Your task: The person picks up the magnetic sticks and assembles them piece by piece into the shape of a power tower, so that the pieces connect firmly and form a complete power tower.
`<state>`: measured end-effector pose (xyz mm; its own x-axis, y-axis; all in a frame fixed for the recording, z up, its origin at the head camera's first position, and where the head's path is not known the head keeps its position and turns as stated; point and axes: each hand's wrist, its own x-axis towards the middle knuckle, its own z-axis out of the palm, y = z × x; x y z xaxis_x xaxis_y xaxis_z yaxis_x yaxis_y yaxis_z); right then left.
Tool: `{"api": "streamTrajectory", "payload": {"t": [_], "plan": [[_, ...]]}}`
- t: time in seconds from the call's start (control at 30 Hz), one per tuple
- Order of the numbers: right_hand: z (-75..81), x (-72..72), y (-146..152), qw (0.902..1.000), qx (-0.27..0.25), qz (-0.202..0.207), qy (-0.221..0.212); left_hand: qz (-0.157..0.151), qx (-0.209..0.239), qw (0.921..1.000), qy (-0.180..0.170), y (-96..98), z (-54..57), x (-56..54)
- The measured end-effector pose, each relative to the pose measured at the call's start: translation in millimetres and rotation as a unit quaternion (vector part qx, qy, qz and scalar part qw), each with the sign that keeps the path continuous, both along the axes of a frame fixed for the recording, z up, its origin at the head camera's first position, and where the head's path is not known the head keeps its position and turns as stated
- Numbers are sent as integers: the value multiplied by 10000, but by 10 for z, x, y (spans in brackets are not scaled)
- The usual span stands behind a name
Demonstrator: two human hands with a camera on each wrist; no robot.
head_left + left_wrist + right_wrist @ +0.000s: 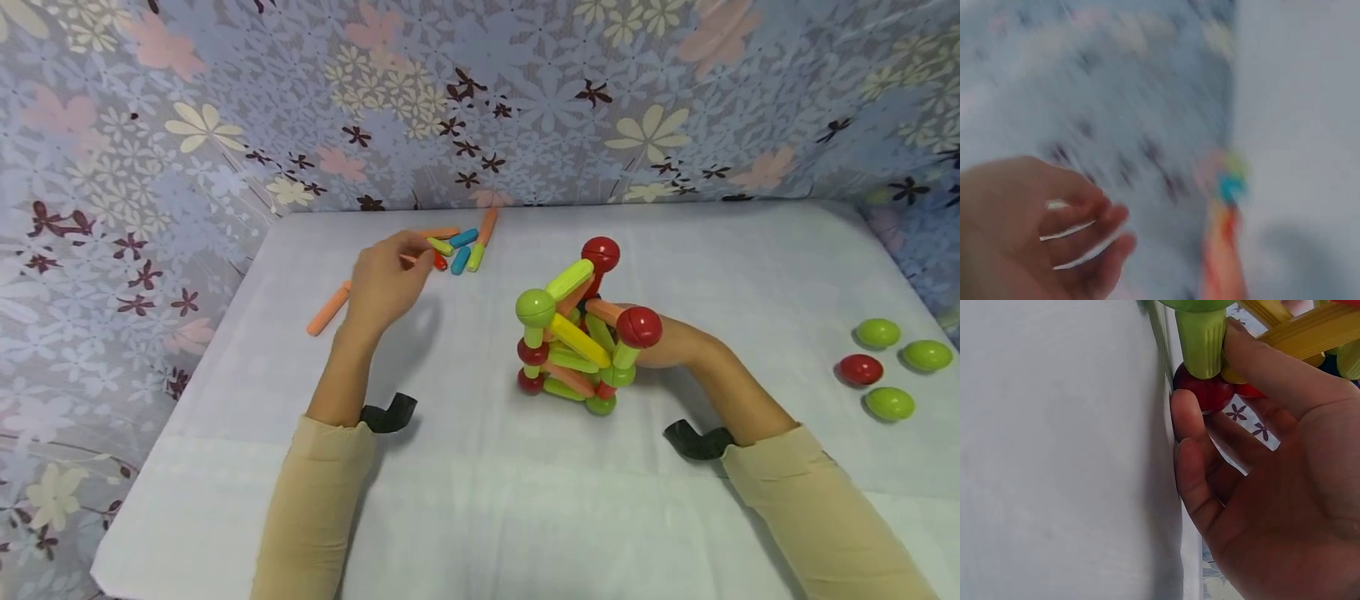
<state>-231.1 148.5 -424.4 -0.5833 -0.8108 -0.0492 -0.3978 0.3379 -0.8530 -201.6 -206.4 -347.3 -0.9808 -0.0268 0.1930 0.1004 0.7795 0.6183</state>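
A tower of magnetic building rods and balls, in green, red, orange and yellow, stands right of the table's middle. Behind its right side is my right hand, partly hidden by the rods. The right wrist view shows that hand gripping a lower corner, thumb against a green rod and fingers around a dark red ball. Farther back on the left, my left hand hovers over loose rods, near a red rod. Its fingers are loosely bent, with nothing visible between them; that view is blurred.
Blue rods, a lime rod and orange rods lie by the table's back edge. One orange rod lies left of my left wrist. At the far right sit several green balls and a red ball. Floral cloth hangs behind.
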Motion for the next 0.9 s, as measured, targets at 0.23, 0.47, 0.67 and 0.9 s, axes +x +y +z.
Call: {"api": "streamTrajectory", "payload": {"t": [0.23, 0.47, 0.67, 0.9], "plan": [[-24, -13, 45, 9998, 22, -203, -21, 933, -1297, 9693, -1869, -647, -406, -75], [-29, -21, -38, 9974, 345, -386, 493, 738, -1398, 9533, -2574, -746, -461, -69], [20, -33, -10, 9992, 330, -236, 25, 738, -1331, 9470, -2828, -766, -433, -74], [41, -97, 94, 9974, 496, 79, -514, 617, -1259, 9474, -2877, -798, -419, -81]]}}
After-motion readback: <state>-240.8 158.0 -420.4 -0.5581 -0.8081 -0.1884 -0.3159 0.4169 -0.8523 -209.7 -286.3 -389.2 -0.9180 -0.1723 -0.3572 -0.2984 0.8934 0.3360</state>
